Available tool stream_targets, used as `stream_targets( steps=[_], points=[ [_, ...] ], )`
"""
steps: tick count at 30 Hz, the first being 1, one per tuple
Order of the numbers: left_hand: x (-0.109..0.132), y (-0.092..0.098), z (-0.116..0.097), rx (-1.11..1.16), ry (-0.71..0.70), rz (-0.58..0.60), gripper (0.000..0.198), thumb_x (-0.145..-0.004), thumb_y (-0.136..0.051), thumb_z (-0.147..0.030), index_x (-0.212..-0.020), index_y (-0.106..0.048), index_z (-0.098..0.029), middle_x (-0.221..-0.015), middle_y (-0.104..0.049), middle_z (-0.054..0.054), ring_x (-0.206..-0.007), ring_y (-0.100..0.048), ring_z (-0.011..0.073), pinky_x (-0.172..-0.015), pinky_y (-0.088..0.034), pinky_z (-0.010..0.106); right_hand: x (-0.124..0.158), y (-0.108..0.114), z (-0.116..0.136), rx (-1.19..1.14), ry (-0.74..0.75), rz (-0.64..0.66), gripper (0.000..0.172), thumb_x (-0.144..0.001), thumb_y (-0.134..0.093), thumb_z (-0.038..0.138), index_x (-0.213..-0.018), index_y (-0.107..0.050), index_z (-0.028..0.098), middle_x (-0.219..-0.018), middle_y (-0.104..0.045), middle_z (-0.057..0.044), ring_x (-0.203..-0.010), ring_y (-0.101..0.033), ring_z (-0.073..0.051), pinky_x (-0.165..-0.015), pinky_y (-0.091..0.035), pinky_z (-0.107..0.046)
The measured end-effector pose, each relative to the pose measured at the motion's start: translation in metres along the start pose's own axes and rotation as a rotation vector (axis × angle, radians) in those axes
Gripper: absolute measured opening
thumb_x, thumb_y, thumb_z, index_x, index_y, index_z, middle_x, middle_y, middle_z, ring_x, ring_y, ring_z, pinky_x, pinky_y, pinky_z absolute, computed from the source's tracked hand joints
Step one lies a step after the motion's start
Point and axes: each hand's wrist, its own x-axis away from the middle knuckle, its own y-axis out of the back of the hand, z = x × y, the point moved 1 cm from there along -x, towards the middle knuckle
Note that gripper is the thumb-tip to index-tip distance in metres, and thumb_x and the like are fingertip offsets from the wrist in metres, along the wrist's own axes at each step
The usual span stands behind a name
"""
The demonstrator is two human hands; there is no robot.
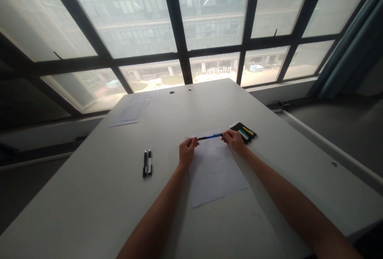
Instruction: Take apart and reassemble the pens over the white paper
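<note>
A blue pen [210, 136] is held level between both hands, just above a white sheet of paper [215, 175] on the white table [89, 195]. My left hand [187, 152] pinches the pen's left end with closed fingers. My right hand [235, 141] grips its right end, also closed. Right behind my right hand lies a row of several pens [245, 131], some yellow and green. Two black-and-white pens [147, 163] lie side by side on the table to the left of my left hand.
More paper sheets [131, 111] lie at the table's far left corner. Two small round holes [171, 91] sit near the far edge. Large windows with dark frames stand behind the table, and a dark curtain [353, 51] hangs at the right.
</note>
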Motion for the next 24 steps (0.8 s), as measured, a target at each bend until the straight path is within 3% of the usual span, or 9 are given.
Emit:
stream_targets(
  steps=[24],
  points=[
    [0.0003,-0.0004,-0.0002,-0.017,-0.012,-0.003,0.040,-0.085,-0.059,-0.051,-0.069,-0.071,-0.016,-0.066,-0.069,0.005,-0.063,-0.061,0.0163,-0.063,-0.046,0.026,-0.0021,0.0004,-0.0055,-0.019,-0.020,0.006,0.042,-0.084,-0.060,0.056,-0.071,-0.066,0.017,-0.067,-0.067,-0.005,-0.057,-0.055,-0.014,-0.054,-0.044,-0.026]
  ],
)
